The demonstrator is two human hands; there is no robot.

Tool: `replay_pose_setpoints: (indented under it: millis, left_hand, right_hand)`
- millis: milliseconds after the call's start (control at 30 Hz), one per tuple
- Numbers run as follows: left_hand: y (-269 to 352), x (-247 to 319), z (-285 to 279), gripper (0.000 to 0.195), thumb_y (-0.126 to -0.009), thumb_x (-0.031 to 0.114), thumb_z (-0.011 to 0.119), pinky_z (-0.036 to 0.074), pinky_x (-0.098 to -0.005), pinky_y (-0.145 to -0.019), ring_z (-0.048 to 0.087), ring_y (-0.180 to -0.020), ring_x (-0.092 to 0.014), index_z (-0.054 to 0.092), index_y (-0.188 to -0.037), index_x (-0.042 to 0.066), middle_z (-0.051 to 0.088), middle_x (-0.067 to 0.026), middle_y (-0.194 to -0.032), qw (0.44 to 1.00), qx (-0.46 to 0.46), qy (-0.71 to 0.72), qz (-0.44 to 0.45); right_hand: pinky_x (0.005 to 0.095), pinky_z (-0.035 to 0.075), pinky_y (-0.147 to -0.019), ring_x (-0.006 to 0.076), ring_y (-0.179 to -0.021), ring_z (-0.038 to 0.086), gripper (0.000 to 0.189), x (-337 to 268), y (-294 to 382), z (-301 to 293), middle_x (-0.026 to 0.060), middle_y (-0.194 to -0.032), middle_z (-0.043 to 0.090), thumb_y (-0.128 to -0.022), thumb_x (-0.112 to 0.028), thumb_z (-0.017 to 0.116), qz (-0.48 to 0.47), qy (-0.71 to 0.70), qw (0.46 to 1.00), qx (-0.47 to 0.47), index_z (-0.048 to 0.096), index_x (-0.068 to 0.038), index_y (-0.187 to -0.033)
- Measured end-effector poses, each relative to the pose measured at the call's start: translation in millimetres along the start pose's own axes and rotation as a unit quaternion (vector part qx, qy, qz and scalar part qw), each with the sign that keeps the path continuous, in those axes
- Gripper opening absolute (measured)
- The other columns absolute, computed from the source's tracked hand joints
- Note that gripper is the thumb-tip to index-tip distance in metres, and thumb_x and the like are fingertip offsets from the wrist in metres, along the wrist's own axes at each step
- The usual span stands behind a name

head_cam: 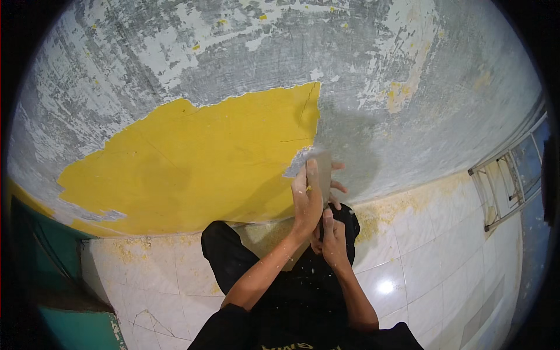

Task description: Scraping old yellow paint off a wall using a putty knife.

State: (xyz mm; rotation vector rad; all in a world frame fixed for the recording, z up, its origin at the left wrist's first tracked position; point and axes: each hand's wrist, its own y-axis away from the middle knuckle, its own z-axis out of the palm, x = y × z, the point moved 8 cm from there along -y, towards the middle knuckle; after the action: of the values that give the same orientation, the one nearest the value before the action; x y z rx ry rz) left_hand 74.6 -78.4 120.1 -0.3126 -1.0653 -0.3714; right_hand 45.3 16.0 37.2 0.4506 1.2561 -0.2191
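A broad metal scraper point(324, 168) with a dark handle points up at the wall, its edge near the right side of a patch of yellow paint point(210, 153). My right hand point(333, 238) grips the handle. Higher up, my left hand point(308, 197) holds the blade, thumb on its face and fingers spread out behind it. A small yellow flake lies near the left thumb. Bare grey plaster with pale remnants point(262, 57) surrounds the yellow patch, whose border is ragged and has thin cracks near its upper right.
White floor tiles point(420, 262) with yellow crumbs along the wall's foot lie around my bent knees. A metal ladder-like frame point(498, 197) stands at the right. Green surfaces point(78, 328) are at the lower left, with a thin looped strand on the tiles nearby.
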Motion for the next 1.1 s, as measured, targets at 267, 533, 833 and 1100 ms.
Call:
replay_pose_setpoints:
  millis: [267,533,833,1100]
  left_hand:
    - [-14.3,13.0,3.2,0.054,-0.099,0.044,0.030,0.047,-0.0239,-0.039,0.063,-0.063,-0.018,0.051,-0.108,-0.005,0.062,-0.0156,-0.102,0.998,-0.017,-0.025,0.049]
    - [-11.7,3.8,7.1,0.052,-0.098,0.043,0.034,0.047,-0.0263,-0.035,0.064,-0.062,-0.019,0.050,-0.112,-0.005,0.062,-0.0178,-0.102,1.000,-0.016,0.013,0.021]
    - [-16.9,2.1,9.3,0.051,-0.099,0.042,0.034,0.047,-0.0274,-0.036,0.063,-0.063,-0.020,0.049,-0.112,-0.004,0.062,-0.0179,-0.103,0.999,0.004,0.041,0.016]
    - [-18.9,15.8,13.0,0.050,-0.099,0.041,0.034,0.047,-0.0273,-0.037,0.063,-0.064,-0.021,0.049,-0.111,-0.005,0.062,-0.0172,-0.104,0.999,-0.020,0.026,0.026]
  right_hand:
    - [0.0257,0.029,-0.038,0.0097,-0.038,0.036,0.059,-10.6,-9.5,6.0,0.0003,-0.047,0.039,-0.100,-0.044,0.031,-0.011,0.016,1.000,-0.017,0.041,-0.006,-0.057]
    - [0.0238,0.021,-0.033,0.0083,-0.033,0.030,0.057,-29.6,-2.5,5.5,0.0001,-0.045,0.036,-0.099,-0.050,0.030,-0.060,0.011,0.998,0.005,0.038,-0.008,-0.060]
    - [0.0241,0.021,-0.033,0.0087,-0.034,0.027,0.056,-26.2,-3.0,-2.4,-0.0008,-0.046,0.033,-0.098,-0.050,0.032,-0.044,0.025,0.998,0.028,0.037,-0.009,-0.061]
    - [0.0245,0.024,-0.034,0.0091,-0.035,0.032,0.059,-33.1,-7.7,4.7,0.0001,-0.046,0.036,-0.098,-0.050,0.032,-0.056,0.013,0.998,0.011,0.039,-0.007,-0.059]
